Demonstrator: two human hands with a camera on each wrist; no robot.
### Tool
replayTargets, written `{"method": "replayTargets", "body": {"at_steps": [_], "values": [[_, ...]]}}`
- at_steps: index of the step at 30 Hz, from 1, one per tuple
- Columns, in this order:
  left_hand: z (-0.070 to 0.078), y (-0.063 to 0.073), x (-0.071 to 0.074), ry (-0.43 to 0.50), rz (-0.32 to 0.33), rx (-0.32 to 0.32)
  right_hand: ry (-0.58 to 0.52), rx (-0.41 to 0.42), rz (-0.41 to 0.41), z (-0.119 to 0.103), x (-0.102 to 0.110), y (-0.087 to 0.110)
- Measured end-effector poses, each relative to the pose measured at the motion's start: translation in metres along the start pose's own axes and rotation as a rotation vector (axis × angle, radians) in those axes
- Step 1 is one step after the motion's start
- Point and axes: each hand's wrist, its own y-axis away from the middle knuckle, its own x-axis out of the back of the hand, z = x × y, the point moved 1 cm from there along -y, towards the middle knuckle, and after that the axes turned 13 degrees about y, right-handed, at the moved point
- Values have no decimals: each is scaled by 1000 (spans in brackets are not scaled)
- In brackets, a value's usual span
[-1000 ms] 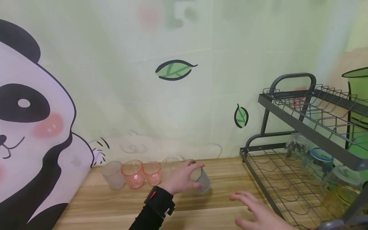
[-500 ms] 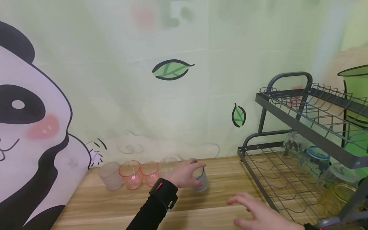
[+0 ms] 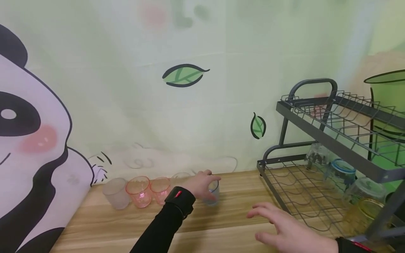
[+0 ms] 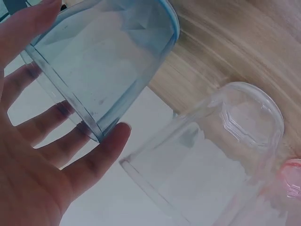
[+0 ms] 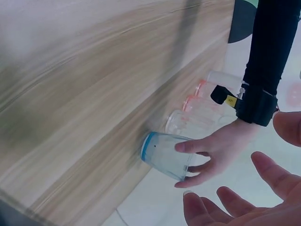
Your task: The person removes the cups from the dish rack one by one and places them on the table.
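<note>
My left hand (image 3: 198, 185) grips a bluish clear drinking glass (image 3: 214, 196) near its rim, thumb on one side and fingers round the other. In the left wrist view this glass (image 4: 106, 61) stands beside a colourless glass (image 4: 202, 160), with a narrow gap between them. The right wrist view shows its blue-tinted base (image 5: 149, 146) down at the wooden table. My right hand (image 3: 280, 225) hovers over the table in front of the rack, fingers spread and loosely bent, holding nothing.
Left of the held glass, two pink glasses (image 3: 139, 192) and a frosted glass (image 3: 116, 194) continue the row along the wall. A dark two-tier dish rack (image 3: 332, 140) stands on the right, with several glasses, including a yellow one (image 3: 362, 214), on its lower shelf.
The bluish glass has gone from tilted to upright and sits slightly closer to the row, still in my left hand. The head view has turned a little right. My right hand stays raised.
</note>
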Motion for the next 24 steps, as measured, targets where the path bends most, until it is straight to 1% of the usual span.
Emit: {"method": "replayTargets", "body": {"at_steps": [2, 4, 8, 10, 12, 14, 19, 24], "values": [[-5, 0, 0, 0, 3, 9, 16, 5, 14, -2, 2, 0], [-7, -1, -1, -38, 19, -2, 47, 14, 34, -4, 5, 0], [-6, -4, -4, -139, 71, -48, 84, 37, 91, -11, 17, 0], [-2, -6, -3, -162, 78, -47, 86, 44, 110, -17, 23, -1], [-1, -8, -2, -151, 67, -23, 97, 57, 129, -22, 28, -1], [0, -9, 1, -140, 47, 7, 100, 57, 131, -26, 31, -1], [0, -10, 8, -134, 5, 70, 139, 63, 137, -31, 32, -1], [2, -7, 12, -119, -21, 95, 194, 65, 165, -28, 37, -3]]}}
